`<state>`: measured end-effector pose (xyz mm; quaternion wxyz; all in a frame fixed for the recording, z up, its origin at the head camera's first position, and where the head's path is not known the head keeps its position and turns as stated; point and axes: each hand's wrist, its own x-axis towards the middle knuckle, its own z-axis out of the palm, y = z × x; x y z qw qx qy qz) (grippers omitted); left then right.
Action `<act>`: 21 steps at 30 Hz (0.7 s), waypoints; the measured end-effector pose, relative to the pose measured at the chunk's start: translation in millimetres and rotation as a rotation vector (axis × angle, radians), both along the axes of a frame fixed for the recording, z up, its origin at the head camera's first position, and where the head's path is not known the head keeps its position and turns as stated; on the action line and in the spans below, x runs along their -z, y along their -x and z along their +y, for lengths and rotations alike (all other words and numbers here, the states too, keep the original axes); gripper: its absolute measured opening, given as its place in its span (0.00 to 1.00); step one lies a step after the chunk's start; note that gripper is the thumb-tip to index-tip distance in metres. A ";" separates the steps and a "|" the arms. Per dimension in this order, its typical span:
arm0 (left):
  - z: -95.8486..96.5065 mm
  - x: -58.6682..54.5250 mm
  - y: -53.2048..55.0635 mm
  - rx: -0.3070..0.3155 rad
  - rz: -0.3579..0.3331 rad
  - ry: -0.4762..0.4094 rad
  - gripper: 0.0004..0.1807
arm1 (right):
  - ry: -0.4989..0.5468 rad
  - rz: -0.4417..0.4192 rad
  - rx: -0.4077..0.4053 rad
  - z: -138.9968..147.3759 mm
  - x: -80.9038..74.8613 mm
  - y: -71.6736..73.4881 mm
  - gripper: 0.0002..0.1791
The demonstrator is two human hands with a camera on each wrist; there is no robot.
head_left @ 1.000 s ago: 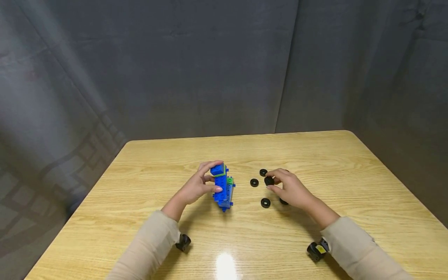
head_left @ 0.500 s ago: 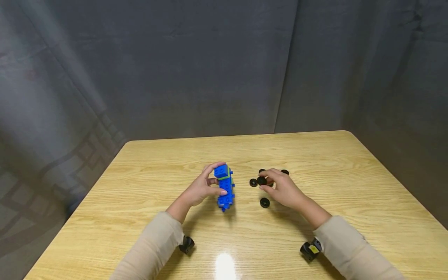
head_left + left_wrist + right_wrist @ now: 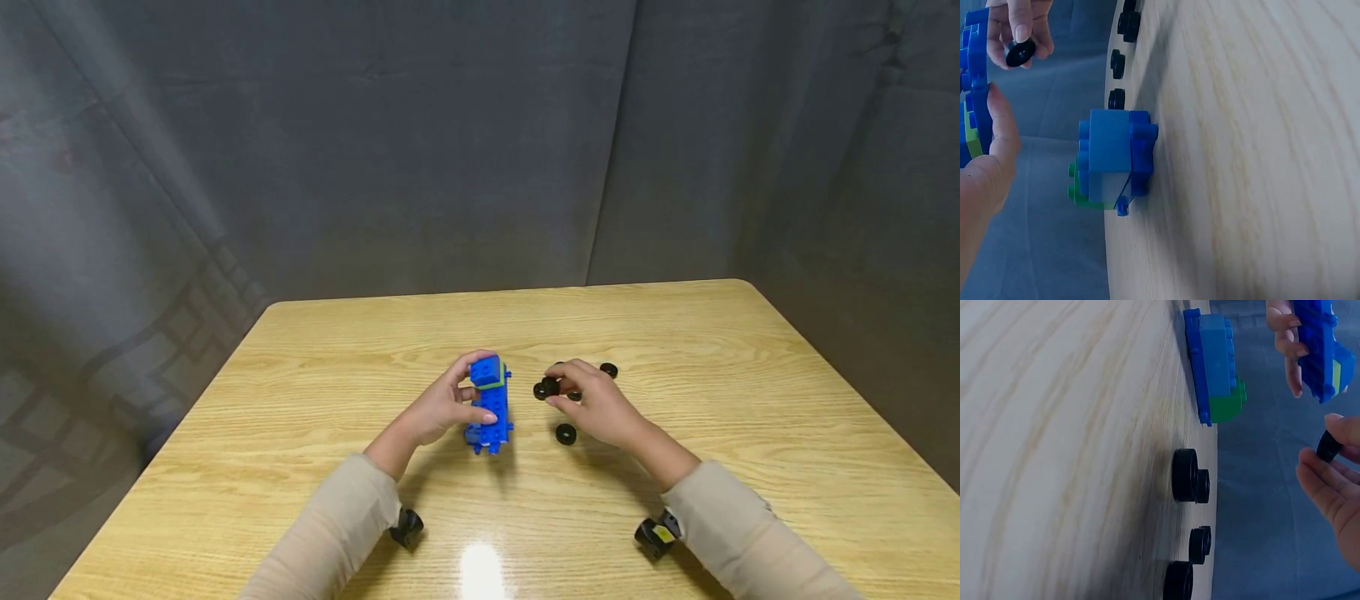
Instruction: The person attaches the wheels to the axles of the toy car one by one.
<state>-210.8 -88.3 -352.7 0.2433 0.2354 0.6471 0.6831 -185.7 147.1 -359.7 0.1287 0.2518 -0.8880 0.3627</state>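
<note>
My left hand [image 3: 442,408] grips a blue toy-brick vehicle base [image 3: 492,410], with a blue block and a thin green layer at its far end, above the table. Stub axles stick out along its side. Between thumb and fingers, my right hand [image 3: 600,410] pinches a small black wheel [image 3: 551,386], also seen as a black wheel [image 3: 1020,54] in the left wrist view. The wheel is apart from the base. Below the held base, a second blue vehicle [image 3: 1110,153] with a green block stands on the table; in the head view it is mostly hidden.
Several loose black wheels lie on the wooden table [image 3: 360,333], including a near wheel [image 3: 566,433] and a far-right wheel [image 3: 609,369]. Others sit under or close to the right hand. A dark grey curtain [image 3: 450,167] hangs behind the table.
My left hand has moved right and turned the blue base, so its studded top now shows more. My right hand has moved left with the wheel, narrowing the gap between them.
</note>
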 end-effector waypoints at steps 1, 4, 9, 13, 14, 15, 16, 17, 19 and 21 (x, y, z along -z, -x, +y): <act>0.6 0.2 -0.1 0.001 -0.002 0.001 0.42 | 0.003 -0.010 0.000 -0.8 -0.2 0.2 0.17; 2.1 1.1 -0.3 0.004 -0.001 0.006 0.42 | 0.011 -0.034 -0.006 -3.4 -1.0 0.5 0.17; 3.2 2.4 -0.3 0.009 0.005 0.019 0.40 | 0.012 -0.050 -0.020 -6.6 -1.7 1.7 0.17; 4.0 2.2 -0.2 0.014 0.010 0.026 0.40 | 0.034 -0.077 -0.009 -8.9 -2.2 2.8 0.16; 4.3 1.9 -0.2 0.014 0.011 0.027 0.40 | 0.043 -0.084 -0.005 -9.4 -2.3 3.0 0.16; 4.7 1.4 -0.6 0.014 0.011 0.029 0.39 | 0.052 -0.092 -0.003 -10.0 -2.3 3.2 0.16; 5.0 1.2 -0.7 0.016 0.010 0.029 0.39 | 0.060 -0.100 -0.001 -10.6 -2.3 3.4 0.16; 5.2 1.0 -0.9 0.019 0.008 0.029 0.39 | 0.068 -0.107 -0.002 -11.1 -2.0 3.5 0.16; 5.8 0.7 -1.5 0.022 0.003 0.026 0.39 | 0.084 -0.121 0.003 -12.5 -1.4 3.7 0.16; 6.5 0.9 -2.2 0.022 -0.004 0.023 0.39 | 0.100 -0.133 0.002 -13.7 -0.7 3.5 0.15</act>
